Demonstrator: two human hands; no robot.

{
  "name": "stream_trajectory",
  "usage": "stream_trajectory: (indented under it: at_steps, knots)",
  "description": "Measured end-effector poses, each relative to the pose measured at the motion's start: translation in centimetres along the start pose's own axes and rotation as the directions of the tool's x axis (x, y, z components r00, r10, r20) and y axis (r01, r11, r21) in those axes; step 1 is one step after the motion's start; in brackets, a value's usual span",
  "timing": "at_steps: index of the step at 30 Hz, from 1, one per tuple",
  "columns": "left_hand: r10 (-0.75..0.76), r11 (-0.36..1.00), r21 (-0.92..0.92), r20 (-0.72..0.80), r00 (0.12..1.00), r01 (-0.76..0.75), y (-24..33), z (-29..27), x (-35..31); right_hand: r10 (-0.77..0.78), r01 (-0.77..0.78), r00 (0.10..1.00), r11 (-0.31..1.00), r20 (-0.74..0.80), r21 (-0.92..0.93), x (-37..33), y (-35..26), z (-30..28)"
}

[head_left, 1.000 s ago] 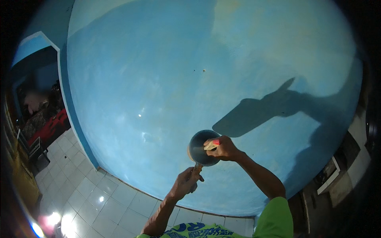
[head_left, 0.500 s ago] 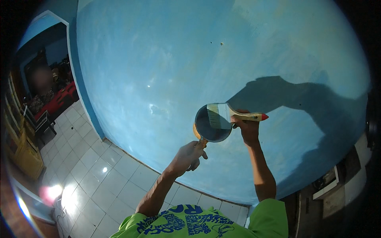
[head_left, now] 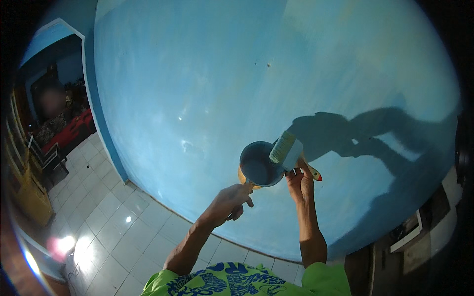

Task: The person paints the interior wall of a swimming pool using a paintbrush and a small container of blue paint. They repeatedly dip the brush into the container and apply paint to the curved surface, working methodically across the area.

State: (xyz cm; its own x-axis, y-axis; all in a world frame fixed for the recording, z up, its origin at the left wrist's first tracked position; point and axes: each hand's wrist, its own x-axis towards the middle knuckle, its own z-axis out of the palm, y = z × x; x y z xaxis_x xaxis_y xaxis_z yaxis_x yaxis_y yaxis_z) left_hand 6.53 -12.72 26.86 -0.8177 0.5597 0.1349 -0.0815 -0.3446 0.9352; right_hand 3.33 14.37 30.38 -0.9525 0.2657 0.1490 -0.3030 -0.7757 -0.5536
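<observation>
My left hand is closed around the handle of a small round saucepan, dark inside with an orange-yellow outer side. A wide flat paintbrush with pale bristles is gripped in my right hand. Its bristles angle up and left over the pan's right rim; whether they touch it I cannot tell. The red-tipped wooden handle points down and right behind my fingers. Both hands are in front of a light blue wall with patchy colour. The pan's contents, if any, are too dark to make out.
White floor tiles run along the wall's foot. To the left is a doorway with white trim, a red seat and a blurred person beyond. A bright light glares at lower left. My shadow falls on the wall.
My right hand has turned the brush, so its bristles now tilt upward at the pan's rim instead of lying across the opening. The pan sits slightly lower in view.
</observation>
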Motion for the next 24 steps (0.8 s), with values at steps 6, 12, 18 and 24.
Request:
stream_trajectory:
  at_steps: [6, 12, 18, 24]
  knots:
    - [0.008, 0.998, 0.066, 0.056, 0.998, -0.011, 8.1, 1.1, 2.0, -0.424, 0.486, 0.860, 0.849, 0.283, -0.206, 3.6, -5.5, 10.5]
    - [0.183, 0.983, -0.038, 0.188, 0.965, -0.179, 15.1, 0.8, 4.6, -0.627, 0.885, 0.444, 0.192, 0.640, -0.425, 10.1, -15.3, 28.1]
    - [0.204, 0.979, -0.005, 0.173, 0.964, -0.206, 17.0, 0.2, 5.8, -0.374, 0.834, 0.236, -0.395, 0.897, -0.384, 16.2, -23.2, 42.8]
    - [0.210, 0.970, 0.092, 0.148, 0.966, -0.225, 15.1, -2.1, 6.3, -0.111, 0.552, 0.109, -0.820, 0.988, -0.153, 21.1, -29.5, 51.6]
